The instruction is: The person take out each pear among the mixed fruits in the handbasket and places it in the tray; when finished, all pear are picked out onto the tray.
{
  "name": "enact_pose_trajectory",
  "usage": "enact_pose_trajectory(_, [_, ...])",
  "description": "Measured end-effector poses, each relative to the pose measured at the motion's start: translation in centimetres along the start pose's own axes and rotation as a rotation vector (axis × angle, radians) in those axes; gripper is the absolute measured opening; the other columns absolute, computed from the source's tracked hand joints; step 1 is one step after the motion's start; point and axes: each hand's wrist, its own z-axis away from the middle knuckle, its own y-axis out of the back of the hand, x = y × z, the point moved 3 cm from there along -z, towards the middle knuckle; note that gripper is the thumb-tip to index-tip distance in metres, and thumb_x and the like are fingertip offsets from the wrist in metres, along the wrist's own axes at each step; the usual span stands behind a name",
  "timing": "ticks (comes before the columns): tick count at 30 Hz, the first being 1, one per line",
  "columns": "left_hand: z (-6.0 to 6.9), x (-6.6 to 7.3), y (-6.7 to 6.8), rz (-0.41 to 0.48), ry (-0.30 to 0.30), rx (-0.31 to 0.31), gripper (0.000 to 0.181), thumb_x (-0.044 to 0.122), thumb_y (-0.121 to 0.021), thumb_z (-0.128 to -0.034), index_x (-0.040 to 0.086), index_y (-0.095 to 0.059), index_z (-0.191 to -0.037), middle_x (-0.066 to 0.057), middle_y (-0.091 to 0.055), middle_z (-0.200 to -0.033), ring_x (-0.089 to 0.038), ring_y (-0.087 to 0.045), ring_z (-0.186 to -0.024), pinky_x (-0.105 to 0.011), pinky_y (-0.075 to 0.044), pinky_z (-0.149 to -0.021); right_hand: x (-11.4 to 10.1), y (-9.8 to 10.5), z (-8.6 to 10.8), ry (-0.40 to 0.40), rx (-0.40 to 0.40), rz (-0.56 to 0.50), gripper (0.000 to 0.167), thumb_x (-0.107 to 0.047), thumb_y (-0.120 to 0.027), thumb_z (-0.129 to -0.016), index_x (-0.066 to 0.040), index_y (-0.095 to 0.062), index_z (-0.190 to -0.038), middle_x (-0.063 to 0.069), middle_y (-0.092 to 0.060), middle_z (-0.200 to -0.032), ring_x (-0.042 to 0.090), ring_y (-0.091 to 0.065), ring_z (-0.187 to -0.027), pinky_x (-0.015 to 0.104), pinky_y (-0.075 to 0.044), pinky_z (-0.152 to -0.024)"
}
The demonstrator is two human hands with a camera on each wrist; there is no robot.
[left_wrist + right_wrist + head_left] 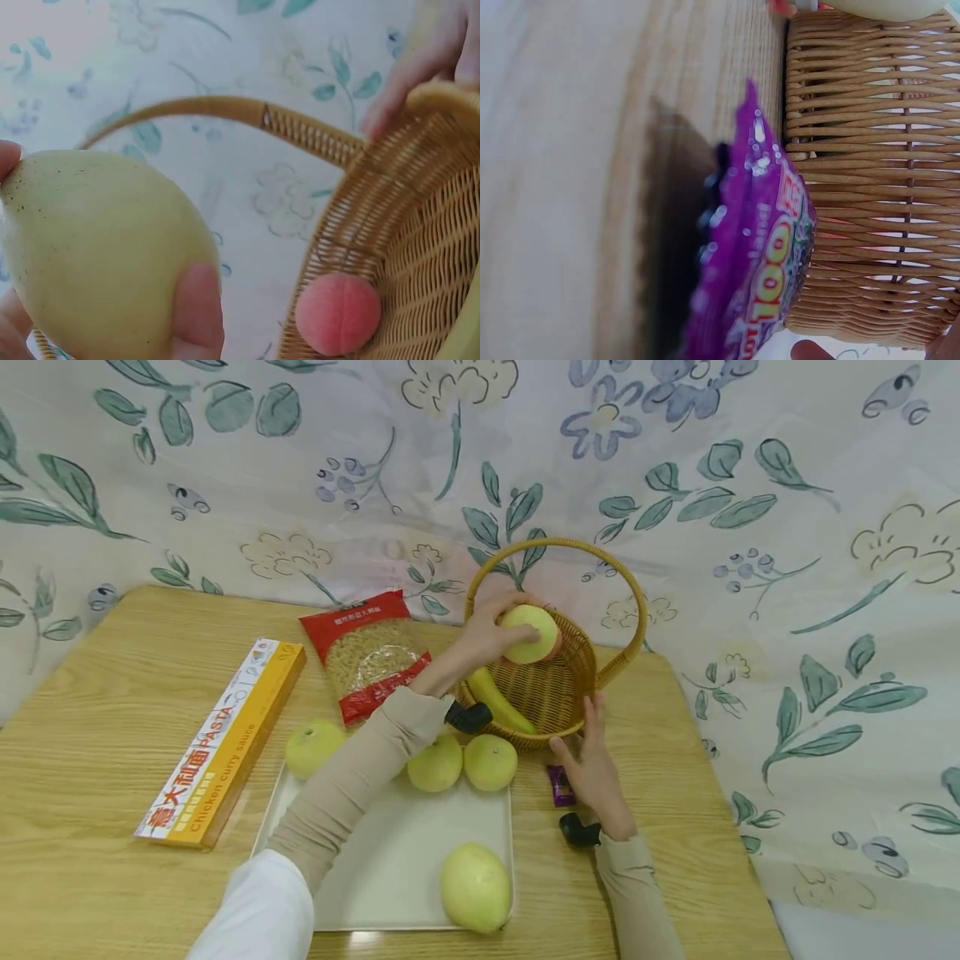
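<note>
My left hand (pixel 491 631) grips a pale yellow-green fruit (pixel 531 633) above the wicker basket (pixel 543 697). Close up in the left wrist view, this fruit tapers at one end and carries dark specks. Inside the basket lie a banana (pixel 498 702) and a pink peach (pixel 339 313), the peach mostly hidden in the head view. With fingers extended and spread, my right hand (pixel 596 777) touches the basket's near right rim. Beside it on the table lies a small purple packet (pixel 559 785), large in the right wrist view.
A pale tray (pixel 375 868) holds several yellow-green fruits, a big one (pixel 475 887) at its near right corner. Left of it are an orange-and-white pasta box (pixel 225 743) and a red bag of pasta (pixel 375 652). The basket's tall handle (pixel 558 542) arches up before a floral cloth.
</note>
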Motion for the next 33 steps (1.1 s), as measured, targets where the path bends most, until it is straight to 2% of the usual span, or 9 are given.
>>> enact_pose_trajectory(4, [2.8,0.3,0.7,0.033,-0.009,-0.034,0.044,0.019,-0.063,-0.0915,0.02,-0.054,-0.134,-0.008,-0.047,-0.136,-0.03,-0.058,-0.101,-0.039,-0.058,-0.066,0.0,-0.1,0.0,-0.002,-0.002,0.004,0.081,-0.037,-0.048,-0.101,-0.013,0.006,-0.156,0.015,0.017,-0.162,0.046,-0.042,-0.133,0.043,-0.055,-0.063])
enact_pose_trajectory(9, [7.7,0.2,1.1,0.046,-0.06,-0.086,0.047,0.013,-0.061,-0.089,0.013,-0.051,-0.135,-0.015,-0.05,-0.131,-0.031,-0.058,-0.102,-0.039,-0.058,-0.068,0.2,-0.1,0.0,0.0,-0.003,0.003,0.081,-0.037,-0.048,-0.101,-0.013,0.006,-0.156,0.017,0.016,-0.162,0.045,-0.041,-0.134,0.046,-0.056,-0.066])
enact_pose_trajectory(11, [9.8,-0.2,1.0,0.031,-0.065,-0.104,0.048,0.015,-0.061,-0.0874,0.013,-0.052,-0.134,-0.016,-0.052,-0.129,-0.029,-0.057,-0.103,-0.04,-0.058,-0.069,0.3,-0.1,0.0,0.001,0.001,0.0,0.081,-0.037,-0.048,-0.101,-0.013,0.006,-0.156,0.016,0.017,-0.162,0.046,-0.041,-0.134,0.047,-0.056,-0.067])
enact_pose_trajectory(13, [11.8,-0.8,0.8,0.029,-0.042,-0.128,0.049,0.018,-0.06,-0.0866,0.015,-0.051,-0.135,-0.014,-0.052,-0.129,-0.028,-0.056,-0.102,-0.043,-0.058,-0.069,0.4,0.0,0.0,-0.002,0.005,0.001,0.081,-0.037,-0.049,-0.101,-0.014,0.006,-0.156,0.013,0.018,-0.162,0.046,-0.041,-0.133,0.045,-0.055,-0.064])
enact_pose_trajectory(18, [16.0,-2.9,0.5,0.007,-0.023,-0.156,0.049,0.02,-0.061,-0.086,0.013,-0.052,-0.134,-0.016,-0.054,-0.127,-0.023,-0.059,-0.094,-0.043,-0.058,-0.064,0.4,-0.1,-0.1,0.003,-0.003,0.007,0.083,-0.04,-0.048,-0.1,-0.013,0.007,-0.156,0.01,0.021,-0.162,0.048,-0.042,-0.133,0.044,-0.056,-0.064])
enact_pose_trajectory(20, [17.3,-3.9,0.5,-0.021,-0.013,-0.163,0.048,0.019,-0.062,-0.0865,0.012,-0.053,-0.133,-0.019,-0.054,-0.127,-0.023,-0.06,-0.091,-0.042,-0.058,-0.061,0.4,-0.2,-0.1,0.005,-0.005,0.012,0.083,-0.04,-0.048,-0.101,-0.013,0.008,-0.156,0.011,0.02,-0.162,0.047,-0.042,-0.133,0.048,-0.056,-0.07])
enact_pose_trajectory(24, [19.5,-5.9,0.4,-0.046,0.055,-0.176,0.047,0.018,-0.064,-0.0887,0.012,-0.052,-0.134,-0.021,-0.05,-0.133,-0.023,-0.059,-0.091,-0.044,-0.058,-0.058,0.4,-0.1,0.0,0.008,0.005,0.017,0.082,-0.038,-0.048,-0.101,-0.014,0.007,-0.156,0.013,0.019,-0.162,0.047,-0.042,-0.132,0.057,-0.054,-0.078])
enact_pose_trajectory(29, [21.8,-8.1,0.5,-0.066,0.157,-0.183,0.046,0.022,-0.064,-0.0912,0.013,-0.051,-0.135,-0.019,-0.049,-0.137,-0.023,-0.057,-0.096,-0.039,-0.057,-0.059,0.3,0.0,0.0,0.013,0.01,0.017,0.08,-0.038,-0.047,-0.101,-0.015,0.007,-0.156,0.011,0.019,-0.162,0.047,-0.043,-0.132,0.059,-0.053,-0.078])
enact_pose_trajectory(33, [23.1,-9.0,0.6,-0.086,0.214,-0.178,0.045,0.027,-0.065,-0.0918,0.016,-0.051,-0.133,-0.018,-0.05,-0.136,-0.023,-0.056,-0.098,-0.035,-0.056,-0.057,0.4,-0.1,0.0,0.02,0.009,0.018,0.081,-0.038,-0.047,-0.101,-0.014,0.007,-0.156,0.014,0.018,-0.162,0.047,-0.043,-0.132,0.059,-0.052,-0.08])
